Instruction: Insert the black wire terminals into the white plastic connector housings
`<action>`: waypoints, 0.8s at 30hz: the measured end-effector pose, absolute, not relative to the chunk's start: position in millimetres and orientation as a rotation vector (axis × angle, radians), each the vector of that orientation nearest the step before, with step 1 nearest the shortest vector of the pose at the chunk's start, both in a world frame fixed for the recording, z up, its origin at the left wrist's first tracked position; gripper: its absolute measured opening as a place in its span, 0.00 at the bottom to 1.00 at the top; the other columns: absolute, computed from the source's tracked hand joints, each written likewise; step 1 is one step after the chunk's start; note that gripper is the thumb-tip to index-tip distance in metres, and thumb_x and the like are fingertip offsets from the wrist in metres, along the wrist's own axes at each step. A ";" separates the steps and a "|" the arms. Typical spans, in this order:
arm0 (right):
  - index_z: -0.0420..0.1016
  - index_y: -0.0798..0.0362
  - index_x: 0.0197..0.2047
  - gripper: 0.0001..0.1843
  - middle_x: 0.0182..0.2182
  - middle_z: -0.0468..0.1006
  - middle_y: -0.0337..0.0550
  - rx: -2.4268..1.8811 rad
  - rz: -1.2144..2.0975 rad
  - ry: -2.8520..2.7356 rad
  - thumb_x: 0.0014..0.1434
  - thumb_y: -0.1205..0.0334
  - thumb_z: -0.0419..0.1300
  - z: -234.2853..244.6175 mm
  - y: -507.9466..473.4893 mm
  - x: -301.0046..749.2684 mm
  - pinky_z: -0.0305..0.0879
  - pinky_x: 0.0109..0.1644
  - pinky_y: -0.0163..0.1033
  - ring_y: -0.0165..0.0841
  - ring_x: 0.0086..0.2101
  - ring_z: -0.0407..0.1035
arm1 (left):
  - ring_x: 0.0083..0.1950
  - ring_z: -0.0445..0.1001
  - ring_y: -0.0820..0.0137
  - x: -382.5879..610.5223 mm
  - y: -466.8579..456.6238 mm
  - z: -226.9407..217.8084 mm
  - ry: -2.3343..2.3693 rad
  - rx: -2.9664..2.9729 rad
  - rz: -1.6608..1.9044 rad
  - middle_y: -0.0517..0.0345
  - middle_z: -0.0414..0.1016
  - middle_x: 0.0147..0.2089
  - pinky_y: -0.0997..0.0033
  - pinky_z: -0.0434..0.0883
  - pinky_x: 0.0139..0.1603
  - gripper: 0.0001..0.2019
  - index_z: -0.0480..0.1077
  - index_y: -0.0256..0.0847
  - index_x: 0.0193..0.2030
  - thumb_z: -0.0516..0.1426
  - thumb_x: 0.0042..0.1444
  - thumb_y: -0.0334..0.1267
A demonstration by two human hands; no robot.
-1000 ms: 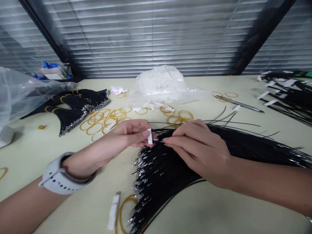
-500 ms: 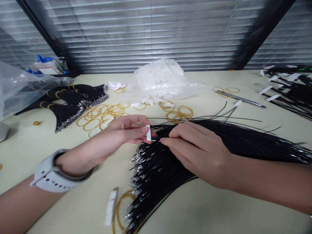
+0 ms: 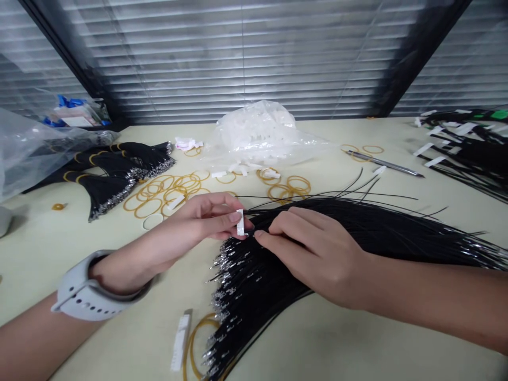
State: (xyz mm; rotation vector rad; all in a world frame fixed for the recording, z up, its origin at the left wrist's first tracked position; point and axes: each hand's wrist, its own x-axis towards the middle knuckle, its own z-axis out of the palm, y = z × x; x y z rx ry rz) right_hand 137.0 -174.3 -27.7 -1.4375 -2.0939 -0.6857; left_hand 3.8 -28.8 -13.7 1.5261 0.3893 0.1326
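Note:
My left hand (image 3: 206, 219) pinches a small white plastic connector (image 3: 240, 222) between thumb and fingers. Just to its right, my right hand (image 3: 313, 248) rests on a big fanned bundle of thin black wires (image 3: 397, 233) with metal terminal ends (image 3: 222, 280). Its fingertips are pressed together on a wire right at the connector. A grey watch (image 3: 85, 293) is on my left wrist.
Yellow rubber bands (image 3: 166, 193) lie scattered on the pale table (image 3: 337, 338). A clear bag of white connectors (image 3: 257, 132) sits at the back, tied wire bundles (image 3: 115, 174) at the left, finished harnesses (image 3: 468, 143) at the right. A white connector strip (image 3: 180, 341) lies near the front.
My right hand's fingertips have moved a little left, closer to the connector. My left hand keeps hold of the connector in about the same place.

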 end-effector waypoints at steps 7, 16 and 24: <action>0.75 0.63 0.27 0.09 0.20 0.66 0.43 -1.324 -0.807 -2.144 0.53 0.74 0.53 -26.6 -174.3 134.0 0.54 0.24 0.36 0.27 0.23 0.54 | 0.29 0.70 0.81 2.7 -38.0 -14.0 0.486 1.492 0.186 0.62 0.71 0.28 0.86 0.66 0.30 0.05 0.67 0.39 0.34 0.58 0.49 0.34; 0.74 0.62 0.24 0.08 0.18 0.63 0.42 -1.225 -0.955 -2.167 0.51 0.74 0.55 -23.4 -176.6 133.8 0.54 0.22 0.35 0.27 0.22 0.53 | 0.29 0.71 0.81 2.6 -46.9 -14.1 0.470 1.539 0.191 0.63 0.71 0.27 0.87 0.67 0.30 0.05 0.68 0.38 0.34 0.57 0.50 0.36; 0.74 0.63 0.27 0.08 0.19 0.65 0.42 -1.229 -0.951 -2.190 0.52 0.74 0.54 -21.9 -178.0 133.3 0.57 0.23 0.34 0.27 0.22 0.56 | 0.28 0.70 0.82 3.7 -49.9 -8.7 0.470 1.607 0.157 0.62 0.70 0.27 0.88 0.65 0.29 0.06 0.68 0.37 0.33 0.55 0.52 0.37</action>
